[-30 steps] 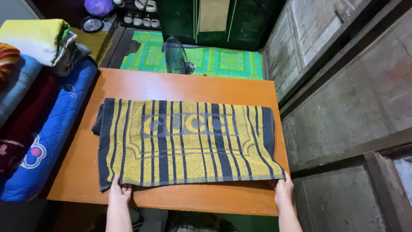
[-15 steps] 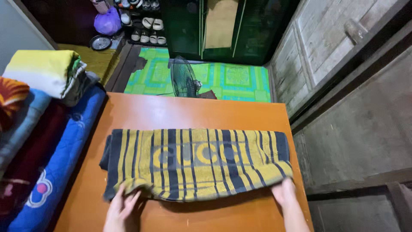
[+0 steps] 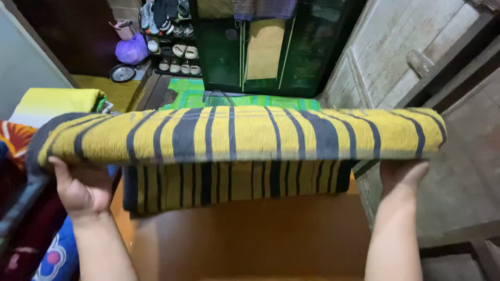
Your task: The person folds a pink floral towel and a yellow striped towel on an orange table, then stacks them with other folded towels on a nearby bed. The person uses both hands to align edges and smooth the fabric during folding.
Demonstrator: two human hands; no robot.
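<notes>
Towel [image 3: 234,132]: yellow with dark blue stripes, lifted by its near edge and held up across the view, above the table. Its far part hangs down behind the raised fold and reaches the tabletop.

Left hand [image 3: 78,190]: under the towel's left end, fingers curled up around the raised edge and gripping it; fingertips hidden by the cloth.

Right hand [image 3: 403,174]: under the towel's right end, closed on the edge in the same way; fingers mostly hidden in the fold.

Table [image 3: 250,234]: orange wood, bare surface showing near the person, between the two forearms.

Bedding pile [image 3: 31,135]: left of the table; folded yellow blanket on top, red-orange patterned cloth and a blue quilt with a flower motif below.

Floor mat [image 3: 192,93]: green patterned, beyond the table, partly hidden by the towel.

Shoe rack [image 3: 172,31]: far, left of centre, pairs of sandals and shoes.

Purple bag [image 3: 131,51]: beside the shoes, on the floor.

Cabinet [image 3: 265,47]: dark green, far centre.

Wall [image 3: 448,67]: weathered boards and concrete, right side.
</notes>
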